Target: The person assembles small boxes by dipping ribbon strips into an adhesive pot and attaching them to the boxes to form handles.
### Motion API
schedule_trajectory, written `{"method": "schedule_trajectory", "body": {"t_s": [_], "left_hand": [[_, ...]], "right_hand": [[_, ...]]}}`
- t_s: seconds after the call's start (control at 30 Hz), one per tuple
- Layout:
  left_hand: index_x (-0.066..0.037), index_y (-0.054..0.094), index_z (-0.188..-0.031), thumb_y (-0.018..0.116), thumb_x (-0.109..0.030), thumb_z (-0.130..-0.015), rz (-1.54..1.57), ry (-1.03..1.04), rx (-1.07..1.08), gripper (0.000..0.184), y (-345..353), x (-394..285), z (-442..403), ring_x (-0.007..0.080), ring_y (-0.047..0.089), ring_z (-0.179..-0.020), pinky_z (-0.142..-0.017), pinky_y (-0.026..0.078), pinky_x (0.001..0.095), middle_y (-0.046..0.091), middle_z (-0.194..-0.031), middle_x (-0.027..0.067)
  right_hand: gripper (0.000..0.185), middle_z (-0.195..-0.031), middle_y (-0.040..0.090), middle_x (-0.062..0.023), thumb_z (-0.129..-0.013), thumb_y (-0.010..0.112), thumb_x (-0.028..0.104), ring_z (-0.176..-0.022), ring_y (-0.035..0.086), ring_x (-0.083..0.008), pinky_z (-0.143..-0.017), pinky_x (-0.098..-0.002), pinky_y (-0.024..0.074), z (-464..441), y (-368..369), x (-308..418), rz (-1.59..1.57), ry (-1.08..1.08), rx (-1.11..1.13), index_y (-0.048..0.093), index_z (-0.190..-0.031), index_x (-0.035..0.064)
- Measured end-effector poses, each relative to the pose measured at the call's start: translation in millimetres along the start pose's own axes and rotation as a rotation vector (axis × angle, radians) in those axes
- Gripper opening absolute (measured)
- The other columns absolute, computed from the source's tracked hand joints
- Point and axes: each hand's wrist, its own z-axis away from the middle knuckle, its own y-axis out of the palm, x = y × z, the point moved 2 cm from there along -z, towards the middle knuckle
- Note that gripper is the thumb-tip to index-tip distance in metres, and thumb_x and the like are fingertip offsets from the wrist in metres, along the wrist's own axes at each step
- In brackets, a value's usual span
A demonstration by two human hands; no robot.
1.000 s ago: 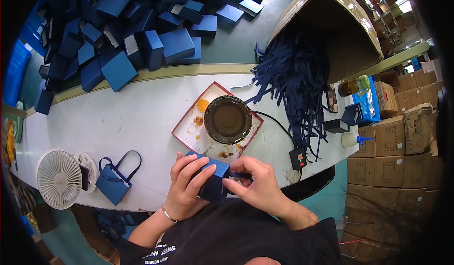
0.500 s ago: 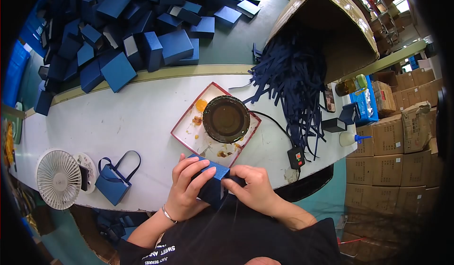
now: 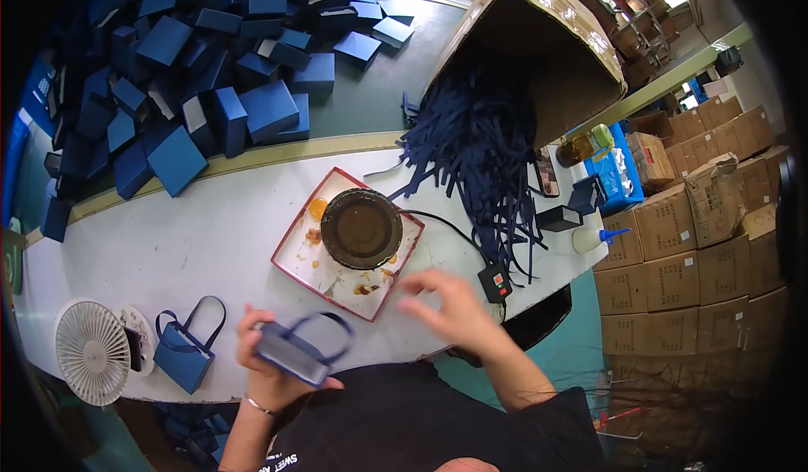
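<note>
You have a white fan (image 3: pixel 93 354) left of your left hand (image 3: pixel 276 385); a green-lidded bottle (image 3: pixel 576 150) and stacked cartons (image 3: pixel 671 282) right of your right hand (image 3: pixel 461 310).

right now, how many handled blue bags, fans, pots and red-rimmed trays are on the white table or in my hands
Handled blue bags: 2, one in your left hand
Fan: 1
Pot: 1
Red-rimmed tray: 1
Total: 5

White table (image 3: pixel 227 245) carried red-rimmed tray (image 3: pixel 295 249) mid-surface. Left end: white fan (image 3: pixel 93 354), blue handled bag (image 3: pixel 180 361). Right side: navy ribbon heap (image 3: pixel 484 156), switch box (image 3: pixel 494 283), phone (image 3: pixel 548 176), dark box (image 3: pixel 558 218), blue-tipped bottle (image 3: pixel 587 239). Green bench (image 3: pixel 366 93) behind held piled blue boxes (image 3: pixel 177 156).
</note>
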Motion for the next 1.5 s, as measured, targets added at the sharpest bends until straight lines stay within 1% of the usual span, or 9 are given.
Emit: {"method": "schedule_trajectory", "body": {"t_s": [0.17,0.27,0.57,0.83,0.97,1.23,1.37,1.47,1.5], "left_hand": [[-0.006,0.011,-0.147,0.082,-0.012,-0.083,-0.272,-0.075,-0.082,0.096,-22,36,38,0.0350,0.049,-0.125,-0.117,0.033,0.0554,0.040,-0.138,0.0231],[-0.002,0.010,-0.146,0.062,0.012,-0.085,-0.122,-0.227,-0.080,0.082,-17,42,60,0.0333,0.046,-0.129,-0.114,0.036,0.0507,0.037,-0.141,0.0240],[-0.007,0.017,-0.143,0.082,-0.006,-0.070,-0.185,-0.119,-0.199,0.098,-33,8,34,0.0356,0.039,-0.134,-0.122,0.025,0.0585,0.034,-0.137,0.0182],[-0.016,0.028,-0.134,0.081,-0.017,-0.076,-0.266,0.137,-0.263,0.079,-37,-14,30,0.0349,0.043,-0.122,-0.111,0.036,0.0621,0.035,-0.128,0.0148],[-0.021,0.034,-0.130,0.081,-0.014,-0.079,-0.225,0.157,-0.170,0.070,-40,-39,24,0.0334,0.049,-0.111,-0.099,0.046,0.0582,0.037,-0.122,0.0119],[-0.017,0.059,-0.115,0.077,-0.006,-0.083,0.029,0.293,0.071,0.039,-23,-37,14,0.0267,0.063,-0.086,-0.076,0.055,0.0434,0.056,-0.101,0.0072],[-0.015,0.066,-0.116,0.080,-0.005,-0.077,0.085,0.300,0.216,0.042,-6,-44,-6,0.0252,0.065,-0.084,-0.075,0.055,0.0395,0.063,-0.097,0.0047],[-0.013,0.071,-0.111,0.082,-0.004,-0.075,0.108,0.289,0.302,0.039,12,-60,-28,0.0250,0.066,-0.083,-0.073,0.055,0.0379,0.065,-0.094,0.0041],[-0.013,0.072,-0.110,0.082,-0.004,-0.075,0.139,0.277,0.310,0.037,21,-63,-31,0.0251,0.066,-0.083,-0.072,0.055,0.0377,0.065,-0.093,0.0039]], "right_hand": [[0.028,-0.095,0.071,-0.0173,-0.085,0.080,0.028,-0.090,0.069,-0.0363,-0.076,-0.0434,0.0544,-29,-64,-110,0.702,0.278,-0.408,0.071,-0.095,0.0026],[0.028,-0.092,0.072,-0.0165,-0.084,0.082,0.029,-0.087,0.070,-0.0362,-0.074,-0.0447,0.0544,-35,-74,-144,0.662,0.519,-0.267,0.071,-0.089,0.0038],[0.011,-0.075,0.072,-0.0068,-0.088,0.075,0.005,-0.068,0.066,-0.0089,-0.063,-0.0243,0.0502,-15,-106,-112,-0.255,0.320,-0.433,0.068,-0.083,-0.0023],[0.013,-0.077,0.071,-0.0105,-0.084,0.079,0.008,-0.069,0.066,-0.0182,-0.064,-0.0307,0.0501,-17,-70,-185,0.443,0.237,-0.367,0.070,-0.085,-0.0010],[0.008,-0.081,0.072,-0.0056,-0.089,0.073,0.006,-0.074,0.067,-0.0108,-0.066,-0.0247,0.0476,-17,-84,-127,0.075,0.392,-0.386,0.067,-0.089,0.0012],[0.015,-0.084,0.071,-0.0080,-0.094,0.066,-0.002,-0.076,0.068,-0.0141,-0.070,-0.0281,0.0523,27,-117,-73,-1.020,0.103,-0.228,0.063,-0.109,-0.0005],[0.037,-0.083,0.073,-0.0065,-0.087,0.069,-0.004,-0.077,0.069,-0.0127,-0.070,-0.0296,0.0514,41,-90,-101,0.910,-0.094,-0.283,0.062,-0.123,0.0010],[0.041,-0.082,0.074,-0.0050,-0.086,0.070,-0.005,-0.078,0.070,-0.0117,-0.071,-0.0276,0.0506,49,-78,-31,-0.051,0.214,-0.219,0.063,-0.125,0.0014],[0.042,-0.080,0.073,-0.0049,-0.086,0.070,-0.006,-0.078,0.069,-0.0107,-0.073,-0.0260,0.0509,50,-78,-16,0.070,0.179,-0.211,0.062,-0.126,0.0004]]}}
